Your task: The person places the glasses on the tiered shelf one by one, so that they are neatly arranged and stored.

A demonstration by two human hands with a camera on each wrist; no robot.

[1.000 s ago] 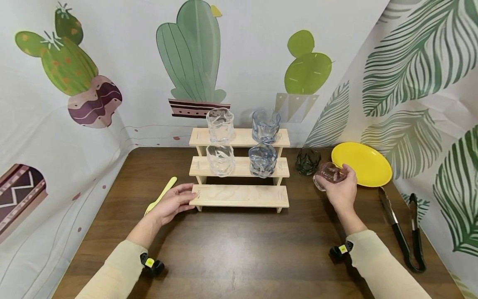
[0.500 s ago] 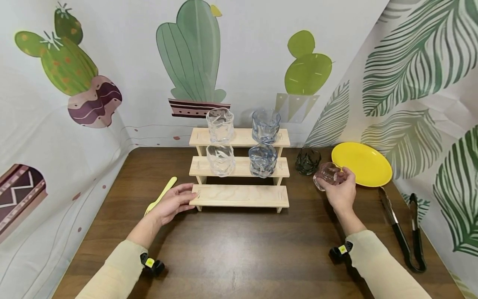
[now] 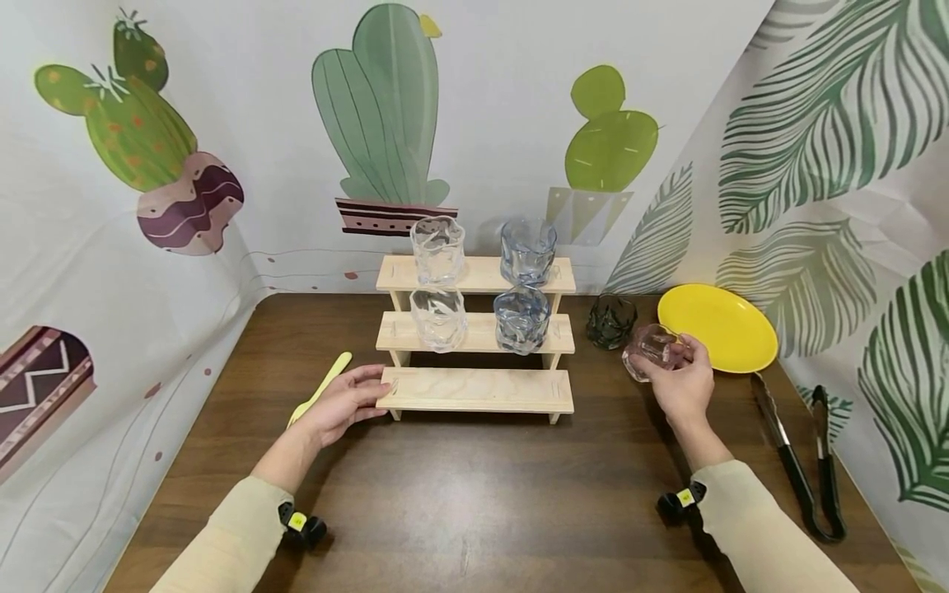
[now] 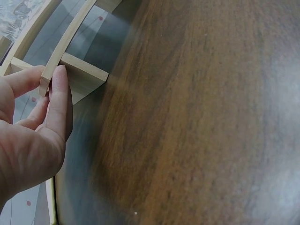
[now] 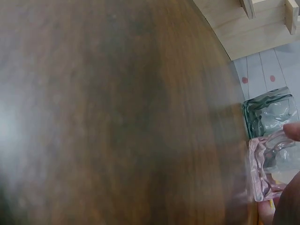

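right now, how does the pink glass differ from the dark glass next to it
Colour: the pink glass is pale and rosy; the dark glass is smoky and much darker.
Hold: the right hand grips the pink glass; no hand grips the dark glass.
Place: the pink glass is farther right; the dark glass is closer to the wooden stand.
Both are see-through and off the stand.

Six glasses point(image 3: 522, 321), one rack point(image 3: 474, 389) with three shelves, one plate point(image 3: 717, 328), one pair of tongs point(image 3: 797, 482), one utensil point(image 3: 324, 384), two wrist cameras point(image 3: 304, 527) and two hands point(image 3: 344, 405) are seen.
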